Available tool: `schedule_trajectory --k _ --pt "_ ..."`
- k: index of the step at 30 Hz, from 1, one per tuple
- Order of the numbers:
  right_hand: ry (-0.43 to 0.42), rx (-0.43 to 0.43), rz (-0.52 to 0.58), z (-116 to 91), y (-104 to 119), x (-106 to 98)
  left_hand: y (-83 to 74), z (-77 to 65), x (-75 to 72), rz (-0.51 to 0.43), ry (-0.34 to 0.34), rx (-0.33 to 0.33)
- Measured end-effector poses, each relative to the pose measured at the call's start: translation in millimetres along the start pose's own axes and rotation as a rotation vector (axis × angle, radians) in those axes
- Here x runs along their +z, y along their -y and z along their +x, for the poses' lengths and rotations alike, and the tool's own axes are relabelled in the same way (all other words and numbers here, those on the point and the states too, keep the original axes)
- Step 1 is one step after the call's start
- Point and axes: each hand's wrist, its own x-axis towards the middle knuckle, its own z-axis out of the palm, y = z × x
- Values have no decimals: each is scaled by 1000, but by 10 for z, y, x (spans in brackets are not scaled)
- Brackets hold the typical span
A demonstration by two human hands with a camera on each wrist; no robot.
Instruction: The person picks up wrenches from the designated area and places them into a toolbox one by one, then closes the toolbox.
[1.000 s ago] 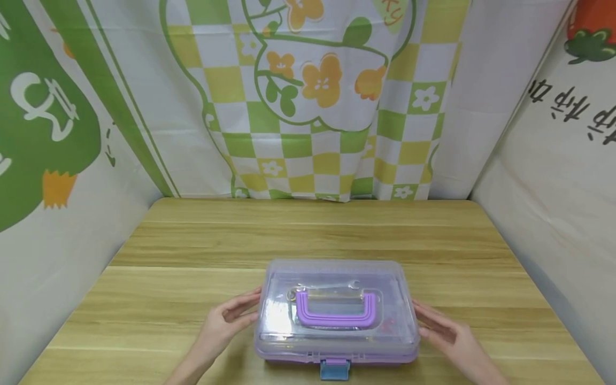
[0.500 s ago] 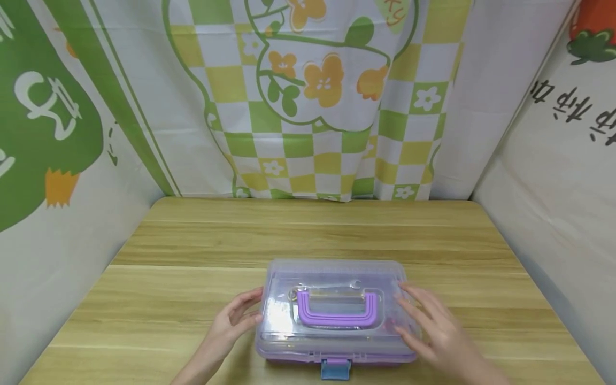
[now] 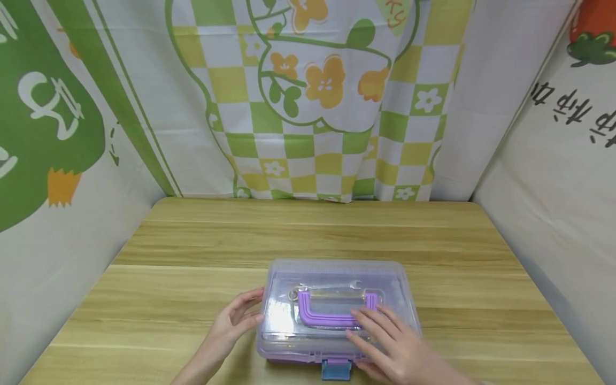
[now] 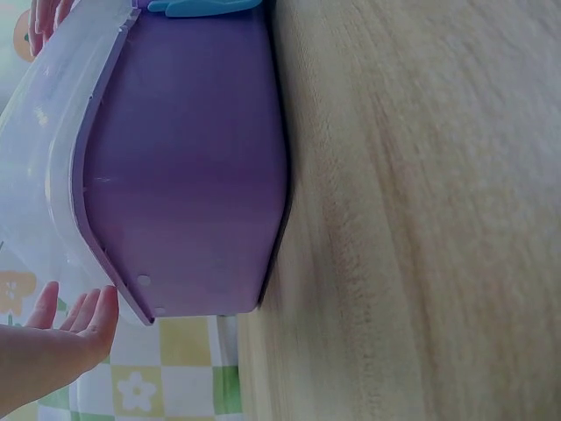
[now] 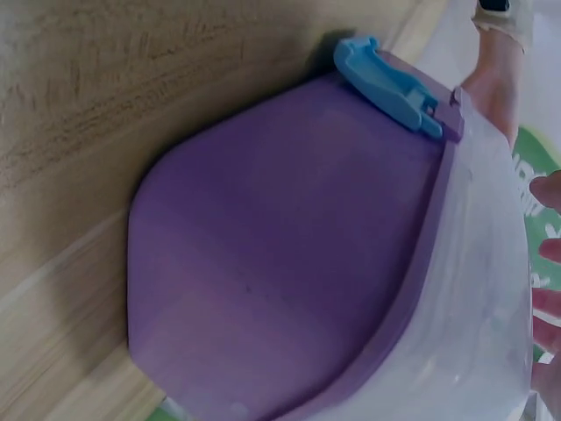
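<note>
A storage box with a purple base (image 4: 184, 167) and a see-through lid (image 3: 332, 278) stands on the table, lid down. On its lid lies a purple handle (image 3: 308, 320). From the front juts a blue latch (image 3: 336, 369), also seen in the right wrist view, sticking outward. My left hand (image 3: 228, 326) is at the box's left side, thumb and fingers extended against it. Over the lid's front right part, my right hand (image 3: 392, 345) spreads its fingers, tips by the handle; it grips nothing. Metal wrench-like shapes (image 3: 356, 285) show dimly through the lid.
The wood-grain table (image 3: 192, 240) reaches to a checked, flowered cloth (image 3: 332, 155) hanging at the back. Printed white cloths (image 3: 553, 187) close off both sides. The box sits near the table's front.
My right hand has left the box's right side and moved left, up over the lid to the handle and latch. My left hand and the box have stayed put.
</note>
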Motion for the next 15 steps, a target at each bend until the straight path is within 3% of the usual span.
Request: schedule_trajectory --k 6,15 --pt "99 -50 35 -89 129 114 -2 0 -1 6 7 6" --pt "236 -132 -42 -150 242 243 6 0 -9 9 13 21"
